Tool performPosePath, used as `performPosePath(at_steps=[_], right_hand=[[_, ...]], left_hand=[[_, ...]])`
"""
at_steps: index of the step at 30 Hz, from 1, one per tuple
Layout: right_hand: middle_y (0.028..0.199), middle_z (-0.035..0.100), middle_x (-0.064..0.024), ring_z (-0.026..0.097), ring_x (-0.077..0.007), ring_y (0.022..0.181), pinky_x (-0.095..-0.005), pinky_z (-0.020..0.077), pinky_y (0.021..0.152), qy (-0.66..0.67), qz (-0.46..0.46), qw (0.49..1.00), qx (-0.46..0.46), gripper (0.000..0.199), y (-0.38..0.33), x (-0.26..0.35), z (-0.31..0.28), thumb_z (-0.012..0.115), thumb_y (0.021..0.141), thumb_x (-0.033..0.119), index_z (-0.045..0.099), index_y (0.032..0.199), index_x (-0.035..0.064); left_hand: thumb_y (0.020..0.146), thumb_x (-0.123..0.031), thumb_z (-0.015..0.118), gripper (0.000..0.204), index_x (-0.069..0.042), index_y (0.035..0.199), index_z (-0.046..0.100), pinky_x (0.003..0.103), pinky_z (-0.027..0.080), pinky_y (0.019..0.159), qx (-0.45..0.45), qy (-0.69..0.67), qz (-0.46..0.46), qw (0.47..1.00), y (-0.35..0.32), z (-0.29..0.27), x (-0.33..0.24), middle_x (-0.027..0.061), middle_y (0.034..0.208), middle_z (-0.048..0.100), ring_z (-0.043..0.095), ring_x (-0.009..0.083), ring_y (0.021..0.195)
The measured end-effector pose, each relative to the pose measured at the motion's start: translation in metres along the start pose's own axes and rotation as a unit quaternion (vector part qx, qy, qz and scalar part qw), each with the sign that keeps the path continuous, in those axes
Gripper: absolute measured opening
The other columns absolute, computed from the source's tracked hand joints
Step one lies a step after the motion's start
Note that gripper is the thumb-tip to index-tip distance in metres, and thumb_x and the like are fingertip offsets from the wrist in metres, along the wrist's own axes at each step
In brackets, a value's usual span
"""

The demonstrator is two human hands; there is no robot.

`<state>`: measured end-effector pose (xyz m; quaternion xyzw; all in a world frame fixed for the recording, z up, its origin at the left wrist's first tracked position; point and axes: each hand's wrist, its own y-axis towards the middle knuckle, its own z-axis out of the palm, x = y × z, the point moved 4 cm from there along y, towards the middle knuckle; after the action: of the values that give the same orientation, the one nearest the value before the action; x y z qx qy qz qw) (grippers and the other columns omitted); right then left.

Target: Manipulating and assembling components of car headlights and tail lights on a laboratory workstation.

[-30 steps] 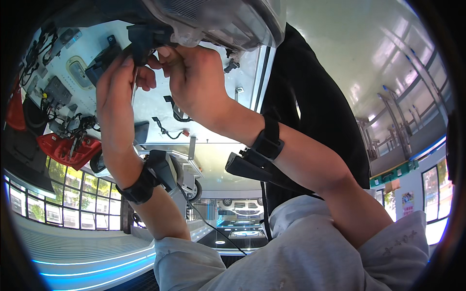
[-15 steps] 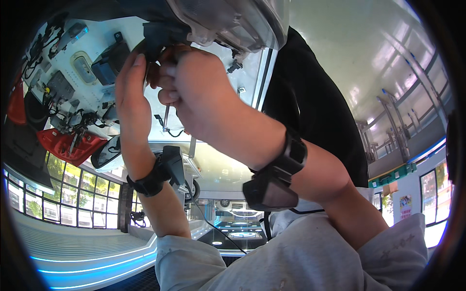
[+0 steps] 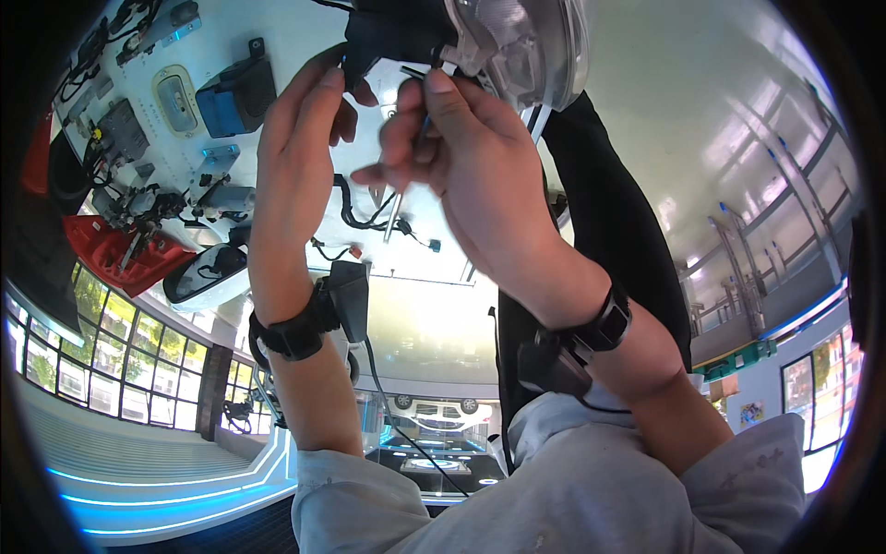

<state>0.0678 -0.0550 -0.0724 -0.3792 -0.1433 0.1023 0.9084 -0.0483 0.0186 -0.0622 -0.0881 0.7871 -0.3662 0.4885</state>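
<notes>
A headlight [image 3: 531, 51] with a clear lens sits at the top, and a black plastic housing [image 3: 397, 35] adjoins its left side. My left hand [image 3: 300, 138] grips the housing's lower left edge, fingers bent against it; some fingertips are hidden. Just below the housing, my right hand [image 3: 484, 152] is closed round a slim tool, apparently a screwdriver. Its metal shaft [image 3: 394, 217] sticks out below the fingers, while most of the handle is hidden in the hand. A short dark rod [image 3: 413, 71] shows by the right fingertips; I cannot tell what it belongs to.
On the white surface to the left lie a black box-shaped part [image 3: 238, 97], an oval lamp [image 3: 175, 100], a red tail light [image 3: 125, 254], a side mirror [image 3: 208, 275] and wiring [image 3: 355, 208]. A person's black-clothed leg [image 3: 614, 212] is to the right.
My right hand has moved right and down, away from the left hand, with the tool still in it. The view has shifted, so the headlight and housing appear further right.
</notes>
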Motion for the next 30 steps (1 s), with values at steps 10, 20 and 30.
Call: performPosePath(at_steps=[10, 20, 30], right_hand=[[0.076, 0.067, -0.0114, 0.064, -0.0321, 0.069, -0.0380, 0.0512, 0.062, -0.525, -0.320, 0.787, -0.041, 0.017, 0.041, -0.017, -0.033, 0.054, 0.080, -0.004, 0.064, 0.091, 0.0035], [0.076, 0.067, -0.0126, 0.067, -0.0294, 0.067, -0.0343, 0.0525, 0.060, -0.560, -0.435, 0.704, -0.040, 0.017, 0.043, -0.020, -0.039, 0.059, 0.084, -0.002, 0.066, 0.098, 0.0049], [0.066, 0.064, -0.0113, 0.062, -0.0239, 0.055, -0.0311, 0.0498, 0.054, -0.442, -0.258, 0.855, -0.082, 0.008, 0.052, -0.029, -0.029, 0.055, 0.085, -0.002, 0.062, 0.088, 0.0005]], left_hand=[[0.098, -0.031, 0.043, 0.037, -0.003, 0.110, 0.062, 0.024, 0.034, 0.070, 0.047, 0.076, 0.025, 0.996, 0.008, -0.006, 0.009, 0.0017, 0.074, 0.058, 0.041, 0.0095, 0.071], [0.098, -0.031, 0.043, 0.037, -0.004, 0.114, 0.061, 0.025, 0.036, 0.073, 0.053, 0.067, 0.014, 0.996, 0.010, -0.004, 0.010, 0.0020, 0.076, 0.059, 0.043, 0.0101, 0.073], [0.097, -0.032, 0.042, 0.036, -0.003, 0.099, 0.063, 0.026, 0.036, 0.073, 0.047, 0.101, 0.033, 0.993, 0.007, -0.003, 0.007, 0.0019, 0.072, 0.055, 0.046, 0.0109, 0.071]])
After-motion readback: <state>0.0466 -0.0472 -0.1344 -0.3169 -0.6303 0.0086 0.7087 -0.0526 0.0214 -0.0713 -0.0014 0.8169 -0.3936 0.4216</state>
